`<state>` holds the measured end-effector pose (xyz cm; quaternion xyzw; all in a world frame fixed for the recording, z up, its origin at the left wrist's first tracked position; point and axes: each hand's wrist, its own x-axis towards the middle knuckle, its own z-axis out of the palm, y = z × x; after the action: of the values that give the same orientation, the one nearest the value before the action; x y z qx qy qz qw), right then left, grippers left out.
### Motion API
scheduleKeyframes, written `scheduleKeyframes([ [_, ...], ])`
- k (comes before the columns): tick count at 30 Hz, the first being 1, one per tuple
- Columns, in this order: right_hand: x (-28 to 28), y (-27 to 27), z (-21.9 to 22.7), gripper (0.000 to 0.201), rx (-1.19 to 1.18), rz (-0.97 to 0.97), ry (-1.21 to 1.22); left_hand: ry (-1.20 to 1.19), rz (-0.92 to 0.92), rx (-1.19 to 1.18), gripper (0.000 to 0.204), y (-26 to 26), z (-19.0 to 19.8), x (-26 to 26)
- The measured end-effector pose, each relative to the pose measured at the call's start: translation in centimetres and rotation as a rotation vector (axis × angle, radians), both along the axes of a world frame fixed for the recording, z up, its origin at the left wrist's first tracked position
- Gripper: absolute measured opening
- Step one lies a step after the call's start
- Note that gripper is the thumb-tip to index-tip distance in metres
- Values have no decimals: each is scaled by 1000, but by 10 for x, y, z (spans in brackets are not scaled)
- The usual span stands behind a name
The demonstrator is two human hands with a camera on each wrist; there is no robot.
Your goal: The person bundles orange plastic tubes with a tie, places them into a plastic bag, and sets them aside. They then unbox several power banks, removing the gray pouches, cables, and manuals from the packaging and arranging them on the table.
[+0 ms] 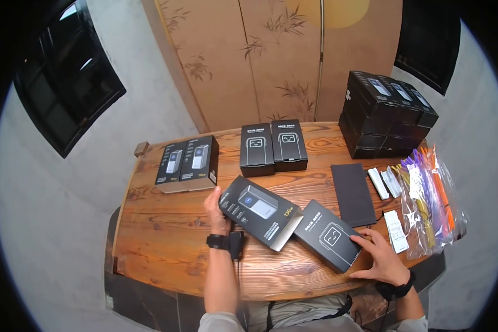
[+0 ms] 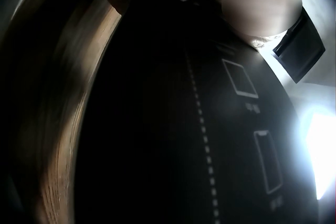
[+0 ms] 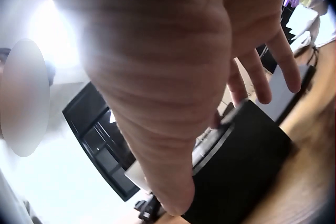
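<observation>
My left hand (image 1: 217, 213) grips the left end of a black box sleeve (image 1: 260, 210) printed with a grey device and "130W". In the left wrist view the sleeve's dark side (image 2: 152, 119) fills most of the picture, fingers at its top. The sleeve's pale open end overlaps the corner of a black inner box (image 1: 321, 232) with a line-drawn smiling face. My right hand (image 1: 384, 260) holds this inner box at its near right end, fingers over the far edge and thumb at the near end. The right wrist view shows the box end (image 3: 236, 166) between thumb and fingers.
Two printed boxes (image 1: 187, 160) stand at the left, two smiley boxes (image 1: 273, 146) at the back. A stack of black boxes (image 1: 387, 113) fills the back right. A dark flat sheet (image 1: 353, 193), white pieces (image 1: 378, 183), a white packet (image 1: 395, 231) and bagged coloured strips (image 1: 431, 199) lie rightward.
</observation>
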<state>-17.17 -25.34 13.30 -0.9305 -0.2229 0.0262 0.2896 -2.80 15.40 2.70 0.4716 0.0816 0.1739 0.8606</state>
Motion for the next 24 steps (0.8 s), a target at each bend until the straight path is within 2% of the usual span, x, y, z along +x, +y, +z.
scheduleKeyframes([
  [1, 3, -1, 8, 72, -22, 47, -29, 0, -8, 7, 32, -1, 1, 0],
  [4, 15, -1, 25, 58, 121, 42, -34, -7, -42, 10, 33, -2, 3, 0],
  [7, 32, 18, 40, 48, 445, 15, 182, -15, -90, -14, 34, 0, -2, 1],
  [11, 64, 51, 40, 45, 552, 29, 397, -15, -132, -46, 34, -1, -5, 2],
  [15, 101, 84, 25, 48, 557, 64, 625, -37, -168, -75, 34, -5, 0, 0],
  [16, 109, 90, 20, 55, 528, 87, 662, -30, -144, -82, 33, -7, 2, 0],
  [19, 119, 118, 30, 57, 396, 70, 842, -54, -122, -81, 33, -3, -3, 3],
  [20, 121, 127, 24, 71, 459, 113, 846, -29, -94, -75, 33, -4, 0, 2],
  [24, 127, 144, 25, 69, 432, 135, 957, -67, -71, -77, 36, 2, -3, 4],
])
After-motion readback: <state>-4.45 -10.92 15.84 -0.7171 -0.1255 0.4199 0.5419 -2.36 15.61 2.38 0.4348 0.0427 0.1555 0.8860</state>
